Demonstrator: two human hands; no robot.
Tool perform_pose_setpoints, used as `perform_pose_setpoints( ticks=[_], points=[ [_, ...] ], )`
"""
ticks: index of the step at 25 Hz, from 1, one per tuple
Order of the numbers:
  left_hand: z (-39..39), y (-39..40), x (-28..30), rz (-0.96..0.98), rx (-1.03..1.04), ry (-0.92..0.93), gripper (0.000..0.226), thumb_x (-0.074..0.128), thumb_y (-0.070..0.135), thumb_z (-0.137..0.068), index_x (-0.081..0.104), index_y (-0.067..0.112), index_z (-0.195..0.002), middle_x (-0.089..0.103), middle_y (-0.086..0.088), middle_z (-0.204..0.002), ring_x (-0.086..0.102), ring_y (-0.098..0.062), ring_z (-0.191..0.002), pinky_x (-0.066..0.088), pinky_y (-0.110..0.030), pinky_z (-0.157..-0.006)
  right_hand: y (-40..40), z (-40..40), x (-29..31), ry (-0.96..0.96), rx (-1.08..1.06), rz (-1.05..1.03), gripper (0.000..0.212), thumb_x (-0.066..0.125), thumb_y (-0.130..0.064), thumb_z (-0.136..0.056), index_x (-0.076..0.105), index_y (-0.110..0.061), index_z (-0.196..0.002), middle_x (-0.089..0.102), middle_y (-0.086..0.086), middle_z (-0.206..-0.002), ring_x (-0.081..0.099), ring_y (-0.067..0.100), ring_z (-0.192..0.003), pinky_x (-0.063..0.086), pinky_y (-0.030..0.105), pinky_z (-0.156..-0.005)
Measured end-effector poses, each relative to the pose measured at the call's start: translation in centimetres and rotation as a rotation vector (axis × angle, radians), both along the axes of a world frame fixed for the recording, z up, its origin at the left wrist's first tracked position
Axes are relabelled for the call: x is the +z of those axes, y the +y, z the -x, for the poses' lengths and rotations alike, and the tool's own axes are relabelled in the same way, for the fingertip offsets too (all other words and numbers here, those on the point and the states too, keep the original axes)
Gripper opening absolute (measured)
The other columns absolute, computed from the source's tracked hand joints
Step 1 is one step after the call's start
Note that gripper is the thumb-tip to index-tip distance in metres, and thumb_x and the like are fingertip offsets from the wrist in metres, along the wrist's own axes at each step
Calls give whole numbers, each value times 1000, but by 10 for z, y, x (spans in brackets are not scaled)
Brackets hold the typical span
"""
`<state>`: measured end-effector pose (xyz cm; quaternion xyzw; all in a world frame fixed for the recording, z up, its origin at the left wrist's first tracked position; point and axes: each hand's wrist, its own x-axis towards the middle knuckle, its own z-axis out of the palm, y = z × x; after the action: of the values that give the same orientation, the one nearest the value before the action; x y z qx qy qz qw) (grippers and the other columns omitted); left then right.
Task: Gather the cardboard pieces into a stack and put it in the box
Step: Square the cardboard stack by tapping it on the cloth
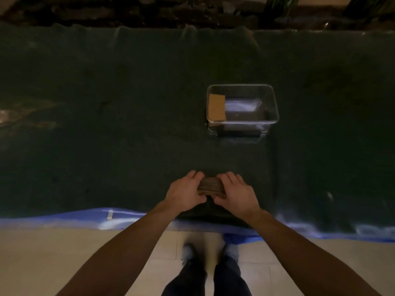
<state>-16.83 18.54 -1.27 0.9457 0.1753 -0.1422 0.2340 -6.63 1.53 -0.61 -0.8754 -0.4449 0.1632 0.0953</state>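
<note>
A stack of brown cardboard pieces (211, 185) stands on edge on the dark table cover near the front edge. My left hand (185, 191) grips its left side and my right hand (234, 192) grips its right side, fingers curled over the top. Farther back and a little to the right sits a clear plastic box (275, 103), open at the top. One tan cardboard piece (217, 107) leans inside it against the left wall.
A dark green cover (106, 124) spreads over the whole table, with a blue edge (89, 216) along the front. Behind the table lies dark soil with plants (282, 7). My legs and shoes stand on the tiled floor (42, 263) below.
</note>
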Motion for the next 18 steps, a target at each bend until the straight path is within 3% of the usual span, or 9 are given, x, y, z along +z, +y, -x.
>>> perform_pose_setpoints(
  ticks=[6,12,15,18],
  points=[
    [0,-4,-38,10,65,-41,56,69,39,-73,43,28,-122,47,1,-121,64,-26,-91,51,-38,-71,1,0,-41,-93,12,-32,57,63,-52,-81,50,-19,-125,57,10,-117,66,29,-80,54,37,-58],
    [4,-14,-54,12,128,-147,57,72,35,-72,42,26,-120,41,1,-121,62,-21,-80,46,-29,-62,3,-2,-55,-136,36,-106,54,69,-51,-77,51,-19,-116,59,9,-110,66,23,-70,52,32,-52],
    [4,-5,-49,76,74,-154,68,69,43,-73,38,32,-132,40,5,-128,61,-18,-98,51,-30,-74,4,-6,-53,-156,72,-106,52,67,-52,-79,53,-18,-115,61,8,-107,65,22,-67,52,32,-50],
    [20,5,-45,329,166,-216,78,62,59,-75,26,49,-144,41,11,-135,46,-12,-122,45,-34,-95,2,-8,-51,-192,93,-129,51,68,-52,-78,54,-18,-113,63,7,-101,65,21,-62,46,28,-46]
  ],
)
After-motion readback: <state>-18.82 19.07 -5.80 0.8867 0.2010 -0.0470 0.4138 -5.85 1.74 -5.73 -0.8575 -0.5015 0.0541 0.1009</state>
